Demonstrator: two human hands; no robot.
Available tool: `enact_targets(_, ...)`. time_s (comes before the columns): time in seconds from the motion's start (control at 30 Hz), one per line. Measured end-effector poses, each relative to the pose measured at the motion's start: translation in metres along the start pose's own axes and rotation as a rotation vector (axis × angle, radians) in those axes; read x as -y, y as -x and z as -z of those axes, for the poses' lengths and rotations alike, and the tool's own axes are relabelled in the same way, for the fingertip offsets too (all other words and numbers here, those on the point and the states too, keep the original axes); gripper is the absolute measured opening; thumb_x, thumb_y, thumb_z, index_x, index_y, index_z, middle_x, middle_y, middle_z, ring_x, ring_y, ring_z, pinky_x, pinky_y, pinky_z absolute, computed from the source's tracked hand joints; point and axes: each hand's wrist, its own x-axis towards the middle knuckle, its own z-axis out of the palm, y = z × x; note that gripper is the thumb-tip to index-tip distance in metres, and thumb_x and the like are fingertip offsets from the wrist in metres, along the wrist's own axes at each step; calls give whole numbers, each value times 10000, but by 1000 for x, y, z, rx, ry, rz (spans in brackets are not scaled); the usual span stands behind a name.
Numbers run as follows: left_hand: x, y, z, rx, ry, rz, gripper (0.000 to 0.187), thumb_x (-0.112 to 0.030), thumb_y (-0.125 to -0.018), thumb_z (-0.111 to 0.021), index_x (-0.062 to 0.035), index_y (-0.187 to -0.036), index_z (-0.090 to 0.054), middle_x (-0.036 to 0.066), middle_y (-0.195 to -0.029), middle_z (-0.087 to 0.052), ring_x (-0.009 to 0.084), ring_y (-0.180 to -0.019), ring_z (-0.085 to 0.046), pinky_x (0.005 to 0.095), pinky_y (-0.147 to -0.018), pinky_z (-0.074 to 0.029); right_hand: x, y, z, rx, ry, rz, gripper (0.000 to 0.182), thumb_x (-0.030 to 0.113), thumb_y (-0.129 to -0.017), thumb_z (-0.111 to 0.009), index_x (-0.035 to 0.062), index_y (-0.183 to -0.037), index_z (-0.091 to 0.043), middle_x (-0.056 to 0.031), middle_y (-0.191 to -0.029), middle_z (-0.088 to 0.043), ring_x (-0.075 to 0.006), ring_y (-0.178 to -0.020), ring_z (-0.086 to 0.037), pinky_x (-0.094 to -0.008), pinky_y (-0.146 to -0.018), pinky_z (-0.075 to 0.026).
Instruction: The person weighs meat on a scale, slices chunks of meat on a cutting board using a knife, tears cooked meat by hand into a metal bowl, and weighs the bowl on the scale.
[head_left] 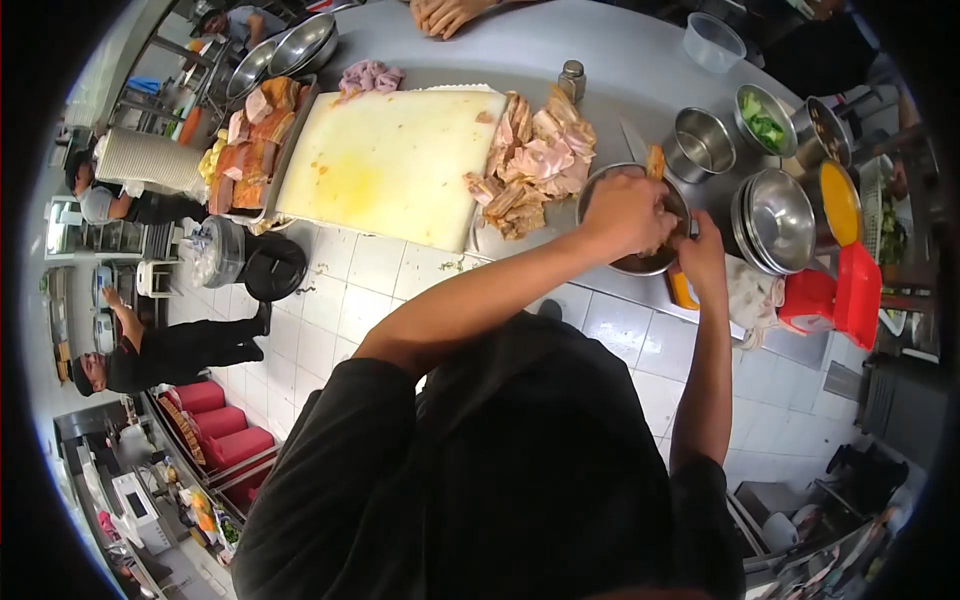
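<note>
My left hand (632, 212) reaches down into a steel bowl (640, 266), its fingers curled together over the contents. What those fingers hold is hidden by the hand itself. A brownish-orange strip (655, 162) stands up at the bowl's far rim, just past my left hand. My right hand (702, 245) grips the near right rim of the same bowl. Left of the bowl lies a heap of sliced cooked meat (540, 155), partly over the edge of a white cutting board (380, 160) with yellowish stains.
A tray of meat chunks (250, 150) sits beyond the board's left side, near a pinkish cloth (370, 76). To the right are a steel pot (700, 145), stacked bowls (782, 220), a bowl of greens (765, 122) and a red container (808, 300). Another person's hands (445, 15) rest at the far edge.
</note>
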Motion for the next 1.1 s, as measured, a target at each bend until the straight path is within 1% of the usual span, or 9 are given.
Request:
enact_targets(0.03, 10, 0, -8, -265, -23, -72, 376, -331, -681, -722, -31, -906, -693, 202, -984, -617, 348, -1026, -560, 429, -926, -437, -6, 3, 0, -21, -32, -10, 376, -5, -750, -529, -36, -1125, -525, -180, -834, -634, -216, -498, -613, -323, -439, -505)
enact_targets(0.1, 37, -7, 8, -415, -107, -21, 455, -360, -697, -722, -25, -1000, -666, 222, -1068, -554, 380, -1061, -518, 452, -923, -432, -17, 6, 2, -52, -87, -47, 392, -22, -752, -525, -26, -1144, -523, -161, -857, -638, -207, -514, -614, -304, -444, -523)
enact_targets(0.27, 95, -34, 15, -7, -471, 562, 956, -439, -645, -779, -62, -1389, -312, 217, -1311, -365, 393, -1199, -413, 563, -919, -392, -26, 15, 3, -86, -99, -16, 393, 5, -773, -549, -22, -1164, -524, -163, -767, -642, -195, -505, -620, -306, -431, -493)
enact_targets(0.47, 80, -56, 1, 132, -598, 795, 967, -394, -670, -765, -99, -1417, -227, 214, -1392, -302, 375, -1261, -382, 616, -918, -372, -21, 16, 0, -93, -163, -39, 362, -2, -782, -547, -18, -1143, -525, -147, -718, -641, -192, -496, -616, -308, -431, -488)
enact_targets(0.57, 81, -56, 11, 180, -528, 781, 974, -331, -665, -757, -106, -1428, -194, 212, -1435, -248, 395, -1271, -371, 615, -910, -387, -24, 16, -3, -98, -164, -30, 346, -5, -786, -546, -17, -1132, -523, -143, -717, -638, -191, -489, -609, -303, -435, -488)
enact_targets(0.67, 96, -50, 28, 186, -465, 640, 858, -271, -662, -735, -69, -1386, -323, 236, -1364, -411, 354, -1192, -494, 530, -894, -454, -26, 15, -3, -80, -212, -28, 361, -4, -787, -551, -19, -1147, -518, -139, -720, -634, -190, -487, -604, -307, -437, -489)
enact_targets(0.87, 152, -40, 51, -218, -119, 333, 654, -168, -612, -737, 24, -1211, -558, 210, -918, -661, 275, -878, -659, 385, -748, -532, -11, 14, 3, -59, -135, -20, 382, 1, -789, -552, -26, -1169, -518, -147, -712, -632, -197, -490, -609, -320, -440, -488)
enact_targets(0.97, 167, -42, 64, -131, 401, 530, 632, -27, -638, -705, 37, -1241, -526, 131, -885, -656, 197, -746, -639, 332, -654, -526, -13, 7, 4, -60, -54, 37, 349, -16, -791, -545, -12, -1139, -517, -130, -747, -632, -175, -516, -601, -281, -417, -482)
enact_targets(1.1, 142, -31, 81, -191, 683, 419, 700, 25, -641, -685, 75, -1303, -463, 117, -920, -658, 174, -746, -627, 282, -635, -513, 1, 5, 6, 6, -44, 1, 347, -11, -793, -547, -9, -1139, -522, -127, -755, -629, -170, -518, -603, -282, -432, -488)
